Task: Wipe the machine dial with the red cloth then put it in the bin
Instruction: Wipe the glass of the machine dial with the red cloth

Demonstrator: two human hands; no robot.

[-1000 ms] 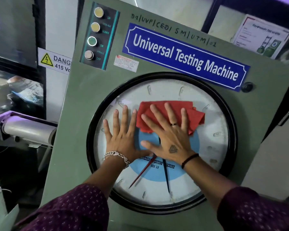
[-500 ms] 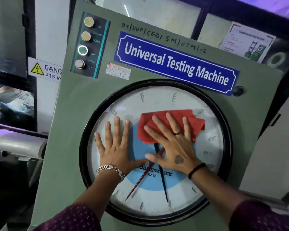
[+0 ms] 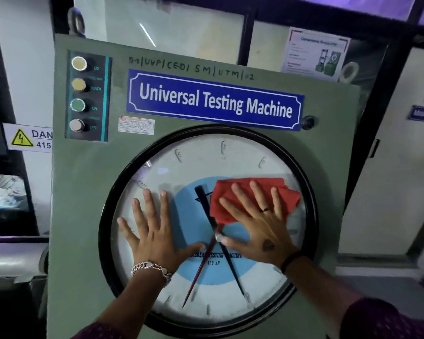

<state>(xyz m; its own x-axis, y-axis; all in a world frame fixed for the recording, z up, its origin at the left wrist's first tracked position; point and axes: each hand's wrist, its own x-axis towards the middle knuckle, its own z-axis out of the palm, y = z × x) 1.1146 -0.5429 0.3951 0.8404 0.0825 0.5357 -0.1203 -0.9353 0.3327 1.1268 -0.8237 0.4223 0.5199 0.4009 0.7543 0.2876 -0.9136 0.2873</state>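
The machine dial (image 3: 201, 157) is a large round white face with a blue centre and a black rim, set in a green panel. A folded red cloth (image 3: 233, 194) lies against the glass right of centre, in the upper right part of the blue disc. My right hand (image 3: 257, 228) lies flat on the cloth with fingers spread, pressing it to the glass. My left hand (image 3: 154, 231) rests flat and empty on the dial's left side, fingers apart. A red and a black pointer show between my hands. No bin is in view.
The green panel (image 3: 83, 192) carries a blue "Universal Testing Machine" plate (image 3: 213, 100) and a column of push buttons (image 3: 78, 94) at upper left. A yellow danger sign (image 3: 27, 139) hangs on the wall to the left. A pale cabinet door (image 3: 389, 167) stands at right.
My right hand and the cloth have slid to the right across the glass, uncovering the pointer hub. The camera has tilted up, so the dial sits lower in view. My left hand stays flat.
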